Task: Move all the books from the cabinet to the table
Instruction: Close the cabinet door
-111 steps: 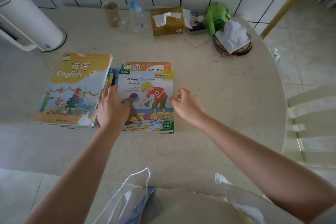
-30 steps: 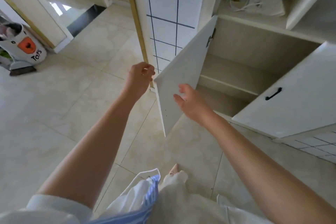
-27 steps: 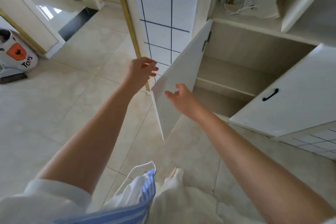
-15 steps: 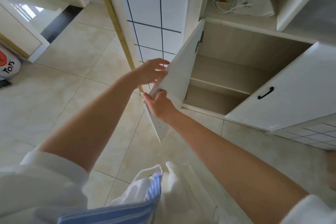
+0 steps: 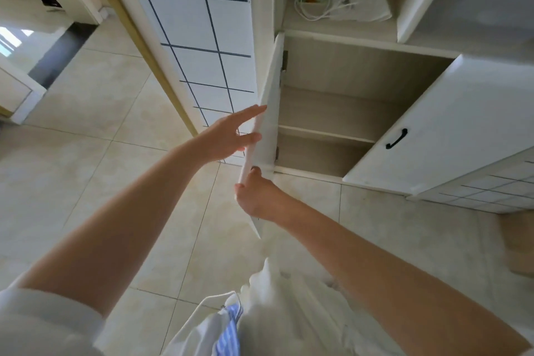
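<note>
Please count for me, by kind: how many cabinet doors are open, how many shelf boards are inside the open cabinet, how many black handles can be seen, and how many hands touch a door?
Open cabinet doors: 2, the left door and the right door
Shelf board inside: 1
Black handle: 1
Hands on the left door: 2, left hand and right hand
Total: 6

Bright daylight from upper left, slight blur, wide-angle edge distortion.

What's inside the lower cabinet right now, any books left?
No books visible. The cabinet shows a bare upper compartment, a shelf and a bare lower compartment. The right door covers the right part and the left door hides the near left edge.
</note>
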Demonstrator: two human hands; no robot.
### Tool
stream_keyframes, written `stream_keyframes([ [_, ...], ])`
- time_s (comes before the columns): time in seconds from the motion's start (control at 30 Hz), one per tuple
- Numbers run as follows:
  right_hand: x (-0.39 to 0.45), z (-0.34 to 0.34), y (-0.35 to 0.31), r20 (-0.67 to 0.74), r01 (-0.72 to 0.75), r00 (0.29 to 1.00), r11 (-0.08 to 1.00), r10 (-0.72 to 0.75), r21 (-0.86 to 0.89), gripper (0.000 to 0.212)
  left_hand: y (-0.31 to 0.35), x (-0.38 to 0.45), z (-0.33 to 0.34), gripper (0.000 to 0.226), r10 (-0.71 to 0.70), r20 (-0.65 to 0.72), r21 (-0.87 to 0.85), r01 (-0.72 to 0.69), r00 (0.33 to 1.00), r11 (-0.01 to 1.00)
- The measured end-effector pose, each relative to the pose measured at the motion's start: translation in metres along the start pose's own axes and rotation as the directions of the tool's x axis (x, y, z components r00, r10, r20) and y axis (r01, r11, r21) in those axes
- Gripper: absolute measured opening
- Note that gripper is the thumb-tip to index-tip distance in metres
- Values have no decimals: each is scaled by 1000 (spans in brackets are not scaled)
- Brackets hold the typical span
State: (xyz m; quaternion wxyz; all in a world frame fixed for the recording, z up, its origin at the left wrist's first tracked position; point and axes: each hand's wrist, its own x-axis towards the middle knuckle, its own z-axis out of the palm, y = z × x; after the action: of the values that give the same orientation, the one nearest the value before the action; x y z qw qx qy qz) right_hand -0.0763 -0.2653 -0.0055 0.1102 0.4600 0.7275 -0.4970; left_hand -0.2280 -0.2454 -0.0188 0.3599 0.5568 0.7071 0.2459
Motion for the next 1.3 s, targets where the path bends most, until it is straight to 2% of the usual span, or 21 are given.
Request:
stream_keyframes([
  [0.1,-14,-30,25,80,27,997,996,-20,-86,45,13,10,21,58,80,38,24,-81,996,996],
  [0.2,-26,-63,56,148,4,989,999,3,-41,45,31,22,44,56,89,-3,158,-88,996,984],
  [0.27,-29,-88,82,142,23,990,999,-16,-46,45,47,33,61,55,158,-53,252,-140,986,958],
  [0.33,-31,-110,103,104,39,994,999,-36,-33,44,59,45,76,51,231,-101,334,-186,968,924],
  [0.5,-40,-173,165,-58,163,983,972,-175,-170,39,97,86,127,46,203,-189,361,-124,961,924],
  [0.6,-36,-202,192,-190,183,946,914,-264,-361,52,116,110,146,52,172,-238,413,-61,956,909],
  [0.67,-29,-228,211,-240,184,924,896,-298,-405,59,132,129,159,55,180,-256,485,-35,950,874],
  [0.8,-8,-278,237,-288,207,860,803,-422,-559,62,153,166,167,59,228,-268,589,-29,936,808],
  [0.97,24,-315,259,-372,185,762,730,-529,-658,61,163,207,167,59,264,-241,680,-31,934,732],
  [1.0,29,-320,264,-383,187,714,687,-586,-702,60,162,212,168,57,294,-252,686,-44,922,726],
  [1.07,39,-333,266,-407,185,574,596,-711,-781,48,161,224,170,49,387,-284,702,-85,877,707],
  [1.13,53,-344,268,-374,181,498,515,-783,-838,43,159,238,172,44,464,-313,714,-117,829,690],
  [1.3,90,-361,273,-298,130,529,422,-794,-897,45,153,264,175,37,553,-387,690,-166,738,704],
])
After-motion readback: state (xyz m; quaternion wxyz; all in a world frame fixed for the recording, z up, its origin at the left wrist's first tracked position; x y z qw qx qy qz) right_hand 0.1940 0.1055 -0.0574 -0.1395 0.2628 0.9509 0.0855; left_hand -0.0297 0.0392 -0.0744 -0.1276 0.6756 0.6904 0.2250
